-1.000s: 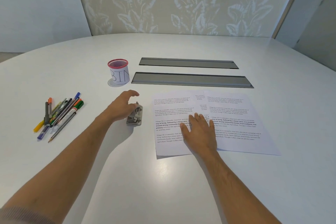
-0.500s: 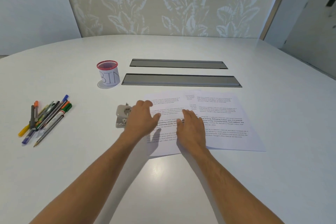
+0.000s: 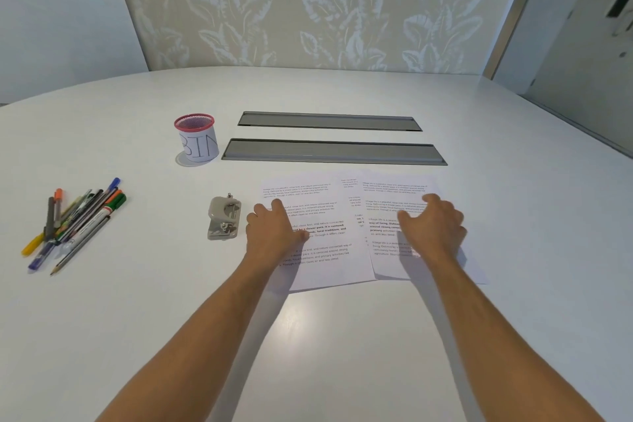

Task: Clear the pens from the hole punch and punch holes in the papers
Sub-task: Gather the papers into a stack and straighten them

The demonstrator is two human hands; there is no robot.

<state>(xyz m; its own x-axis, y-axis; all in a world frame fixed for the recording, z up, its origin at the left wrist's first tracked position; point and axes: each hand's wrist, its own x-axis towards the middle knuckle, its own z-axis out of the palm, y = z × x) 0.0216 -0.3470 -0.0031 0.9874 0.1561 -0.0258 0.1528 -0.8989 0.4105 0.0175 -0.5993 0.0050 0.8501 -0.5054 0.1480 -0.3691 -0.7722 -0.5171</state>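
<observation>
1. My left hand (image 3: 275,233) lies flat on the left printed sheet (image 3: 318,243), fingers spread and gripping nothing; my right hand (image 3: 433,228) hovers or rests on the right sheet (image 3: 399,192), fingers loosely curled, empty; I judge both are set to gather the 2 overlapping sheets for punching.
2. The hole punch (image 3: 223,221) sits just beside the left sheet's edge, cleared; the pens (image 3: 73,221) lie bunched well apart on the left of the tabletop (image 3: 137,319).
3. The punch looks grey metal, blocky; the sheets thin, flat; the mesh cup (image 3: 197,137), paper-wrapped, reads "BIN".
</observation>
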